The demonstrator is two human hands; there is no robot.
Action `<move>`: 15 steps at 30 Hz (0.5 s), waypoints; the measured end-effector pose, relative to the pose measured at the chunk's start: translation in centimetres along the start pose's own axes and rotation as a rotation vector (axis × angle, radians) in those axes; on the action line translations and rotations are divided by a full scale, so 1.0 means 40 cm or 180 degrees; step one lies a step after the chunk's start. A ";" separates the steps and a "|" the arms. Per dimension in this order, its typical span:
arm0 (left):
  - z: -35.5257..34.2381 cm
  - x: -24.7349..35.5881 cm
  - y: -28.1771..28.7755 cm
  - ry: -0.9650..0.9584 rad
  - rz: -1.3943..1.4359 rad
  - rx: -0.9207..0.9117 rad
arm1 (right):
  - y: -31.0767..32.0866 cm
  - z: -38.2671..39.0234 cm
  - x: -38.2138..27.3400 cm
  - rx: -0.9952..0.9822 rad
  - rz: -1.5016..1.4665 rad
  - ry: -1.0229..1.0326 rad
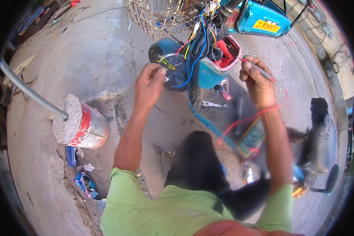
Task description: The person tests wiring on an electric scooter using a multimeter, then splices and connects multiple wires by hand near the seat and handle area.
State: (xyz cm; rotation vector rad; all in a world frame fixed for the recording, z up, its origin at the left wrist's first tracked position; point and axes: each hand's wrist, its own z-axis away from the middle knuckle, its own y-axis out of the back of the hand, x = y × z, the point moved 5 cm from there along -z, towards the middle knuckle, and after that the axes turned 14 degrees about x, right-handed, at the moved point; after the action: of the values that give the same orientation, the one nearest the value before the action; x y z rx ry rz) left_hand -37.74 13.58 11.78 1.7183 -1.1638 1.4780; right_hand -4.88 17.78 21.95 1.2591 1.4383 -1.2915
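Note:
My right hand [257, 80] is closed round a slim test probe [261, 72] with red at its ends. From the probe a red lead [249, 117] loops down towards a blurred green multimeter [252, 139] with a yellow edge. My left hand [148, 84] is pinched shut beside a bundle of yellow-green wire ends [170, 65]; a small pale bit shows by its fingers, too small to name. Between the hands stands the opened blue front of an electric scooter [212, 74]. Coloured wires [202, 37] hang out of it, and red material [225, 53] lies in its hollow.
A wire basket [157, 17] and a blue panel [263, 19] are at the far side. On the left stands a red and white bucket [82, 122] with a metal pole in its fill. Pliers [161, 155] lie on the ground by my knee. A loose headlamp unit [299, 183] sits lower right.

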 end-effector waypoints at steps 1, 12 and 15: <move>-0.003 0.005 -0.010 -0.0073 -0.0056 -0.0012 | 0.005 -0.021 0.017 0.0012 -0.0099 -0.0086; -0.055 -0.037 -0.032 -0.0079 -0.0458 -0.0145 | -0.063 -0.096 0.085 0.0253 -0.0141 -0.0185; -0.059 -0.022 -0.041 -0.0594 -0.0643 -0.0228 | -0.057 -0.111 0.099 0.0157 -0.0035 -0.0075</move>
State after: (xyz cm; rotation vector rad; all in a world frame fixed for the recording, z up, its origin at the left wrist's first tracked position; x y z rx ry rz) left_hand -37.36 16.57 11.61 1.8946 -1.0851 1.1627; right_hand -7.60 22.83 19.19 1.2659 1.4065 -1.3521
